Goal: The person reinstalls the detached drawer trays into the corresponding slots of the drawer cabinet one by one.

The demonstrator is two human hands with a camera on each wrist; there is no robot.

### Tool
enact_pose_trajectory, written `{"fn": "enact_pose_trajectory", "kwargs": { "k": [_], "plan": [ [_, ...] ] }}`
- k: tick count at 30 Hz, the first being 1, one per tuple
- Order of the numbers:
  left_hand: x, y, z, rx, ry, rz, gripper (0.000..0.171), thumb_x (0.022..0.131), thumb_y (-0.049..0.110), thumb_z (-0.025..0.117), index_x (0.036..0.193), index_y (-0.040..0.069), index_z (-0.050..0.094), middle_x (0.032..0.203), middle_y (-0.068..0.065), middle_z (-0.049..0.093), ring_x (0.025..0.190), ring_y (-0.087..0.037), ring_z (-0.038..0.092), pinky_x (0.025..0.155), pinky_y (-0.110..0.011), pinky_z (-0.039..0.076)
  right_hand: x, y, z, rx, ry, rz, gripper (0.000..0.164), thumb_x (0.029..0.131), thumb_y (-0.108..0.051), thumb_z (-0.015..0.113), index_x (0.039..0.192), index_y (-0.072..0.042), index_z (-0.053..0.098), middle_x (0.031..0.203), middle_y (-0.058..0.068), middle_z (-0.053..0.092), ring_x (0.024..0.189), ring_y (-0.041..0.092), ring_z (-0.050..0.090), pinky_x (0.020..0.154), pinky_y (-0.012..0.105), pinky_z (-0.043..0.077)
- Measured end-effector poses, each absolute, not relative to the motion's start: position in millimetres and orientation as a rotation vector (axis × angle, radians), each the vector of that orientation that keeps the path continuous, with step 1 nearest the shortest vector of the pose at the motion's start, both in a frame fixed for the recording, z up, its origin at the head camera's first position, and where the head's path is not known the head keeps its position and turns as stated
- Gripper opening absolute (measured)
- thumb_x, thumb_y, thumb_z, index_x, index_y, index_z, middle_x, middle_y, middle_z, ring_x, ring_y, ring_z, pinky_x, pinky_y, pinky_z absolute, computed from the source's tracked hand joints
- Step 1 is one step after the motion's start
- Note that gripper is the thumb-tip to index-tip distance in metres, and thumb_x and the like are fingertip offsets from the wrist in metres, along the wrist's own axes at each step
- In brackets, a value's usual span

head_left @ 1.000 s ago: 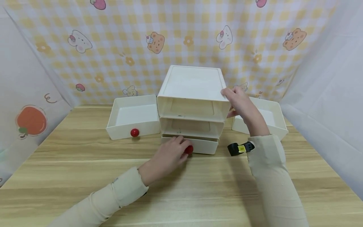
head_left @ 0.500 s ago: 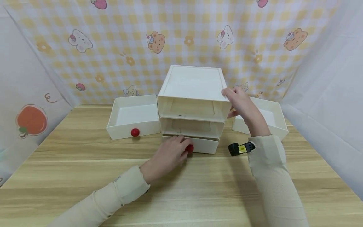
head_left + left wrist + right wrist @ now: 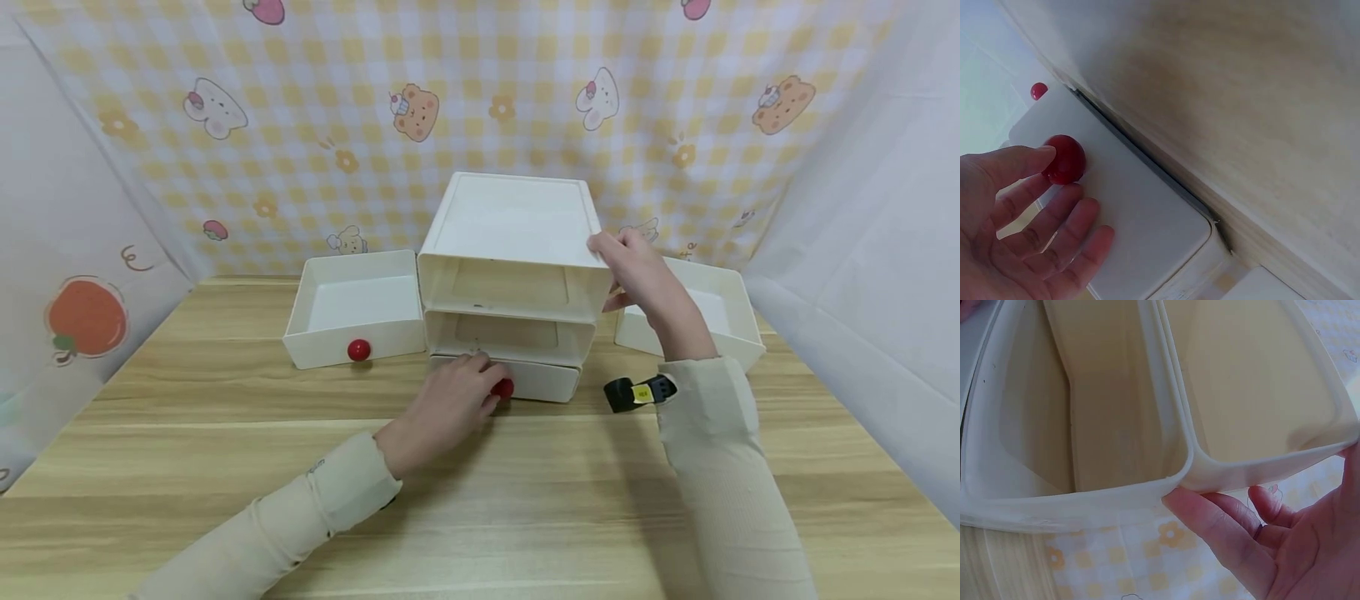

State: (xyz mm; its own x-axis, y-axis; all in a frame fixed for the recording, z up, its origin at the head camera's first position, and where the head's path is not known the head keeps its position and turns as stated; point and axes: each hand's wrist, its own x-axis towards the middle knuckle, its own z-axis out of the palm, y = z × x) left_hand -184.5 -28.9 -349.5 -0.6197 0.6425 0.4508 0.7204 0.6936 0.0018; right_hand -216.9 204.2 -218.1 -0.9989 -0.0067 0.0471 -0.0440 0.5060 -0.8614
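A white three-tier drawer cabinet point(image 3: 517, 218) stands at the middle back of the table. Its upper two tiers are hollow openings, and the bottom drawer point(image 3: 543, 382) sits nearly flush in its slot. My left hand point(image 3: 453, 400) pinches that drawer's round red knob point(image 3: 1066, 160) between thumb and index finger, the other fingers loosely bent beside the drawer front. At the cabinet's upper right front corner, my right hand point(image 3: 637, 271) holds the side, with one fingertip on the top edge. In the right wrist view, right-hand fingers point(image 3: 1210, 528) rest against the side wall where two tiers meet.
A removed white drawer point(image 3: 360, 343) with a red knob point(image 3: 359, 350) lies left of the cabinet. Another white drawer point(image 3: 720, 333) lies to the right, partly behind my right arm. A black strap point(image 3: 621, 395) projects from my right cuff. A checked cloth point(image 3: 300, 125) hangs behind.
My left hand has moved slightly back toward the cabinet, and the bottom drawer has slid in, narrowing the gap above its front. The right hand keeps its hold.
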Motion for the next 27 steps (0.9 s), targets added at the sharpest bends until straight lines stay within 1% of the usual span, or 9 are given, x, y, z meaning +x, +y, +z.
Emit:
{"fn": "enact_pose_trajectory", "kwargs": {
  "k": [4, 11, 18, 20, 23, 27],
  "plan": [
    [-184.3, -28.7, -349.4, -1.057, -2.496, -0.266, 0.021, 0.081, 0.014, 0.069, 0.102, 0.013, 0.063, 0.089, -0.003, 0.062, 0.078, -0.018, 0.062, 0.066, -0.028, 0.053, -216.5, 203.5, -217.1, 0.018, -2.688, 1.517, 0.033, 0.092, -0.041, 0.04, 0.082, -0.011, 0.031, 0.09, 0.004, 0.032, 0.06, 0.013, 0.038, 0.055, 0.03, 0.054],
    [-183.1, -28.9, -347.9, -1.065, -2.498, -0.282, 0.021, 0.081, 0.013, 0.069, 0.101, 0.013, 0.064, 0.088, -0.003, 0.061, 0.078, -0.018, 0.061, 0.065, -0.028, 0.053, -216.8, 203.8, -215.3, -0.013, -2.671, 1.505, 0.034, 0.091, -0.042, 0.042, 0.086, -0.008, 0.037, 0.092, 0.004, 0.035, 0.057, 0.013, 0.042, 0.053, 0.031, 0.054],
    [-183.2, -28.8, -346.4, -1.06, -2.506, -0.274, 0.018, 0.082, 0.014, 0.069, 0.1, 0.015, 0.065, 0.086, -0.001, 0.061, 0.077, -0.015, 0.06, 0.065, -0.028, 0.052, -218.3, 204.8, -212.1, 0.01, -2.69, 1.479, 0.034, 0.092, -0.039, 0.042, 0.079, -0.008, 0.035, 0.092, 0.004, 0.035, 0.053, 0.011, 0.043, 0.054, 0.031, 0.055],
    [-183.6, -28.5, -346.3, -1.057, -2.514, -0.264, 0.018, 0.082, 0.014, 0.069, 0.1, 0.015, 0.065, 0.087, 0.0, 0.061, 0.077, -0.015, 0.06, 0.065, -0.027, 0.052, -218.6, 204.8, -211.7, 0.015, -2.696, 1.47, 0.033, 0.093, -0.038, 0.042, 0.08, -0.008, 0.036, 0.093, 0.004, 0.035, 0.053, 0.011, 0.044, 0.054, 0.03, 0.055],
    [-184.3, -27.7, -345.7, -1.049, -2.536, -0.252, 0.018, 0.083, 0.015, 0.069, 0.101, 0.015, 0.065, 0.088, 0.0, 0.062, 0.078, -0.015, 0.061, 0.065, -0.027, 0.053, -218.2, 204.7, -211.1, 0.014, -2.709, 1.456, 0.032, 0.093, -0.037, 0.042, 0.085, -0.007, 0.038, 0.097, 0.005, 0.036, 0.058, 0.012, 0.046, 0.056, 0.03, 0.055],
    [-185.4, -26.3, -344.4, -1.031, -2.575, -0.238, 0.018, 0.084, 0.017, 0.068, 0.102, 0.016, 0.066, 0.089, -0.001, 0.063, 0.077, -0.014, 0.061, 0.064, -0.026, 0.053, -218.0, 204.5, -210.9, 0.018, -2.715, 1.452, 0.032, 0.093, -0.037, 0.042, 0.087, -0.005, 0.039, 0.1, 0.006, 0.037, 0.06, 0.012, 0.046, 0.056, 0.029, 0.055]
  ]
}}
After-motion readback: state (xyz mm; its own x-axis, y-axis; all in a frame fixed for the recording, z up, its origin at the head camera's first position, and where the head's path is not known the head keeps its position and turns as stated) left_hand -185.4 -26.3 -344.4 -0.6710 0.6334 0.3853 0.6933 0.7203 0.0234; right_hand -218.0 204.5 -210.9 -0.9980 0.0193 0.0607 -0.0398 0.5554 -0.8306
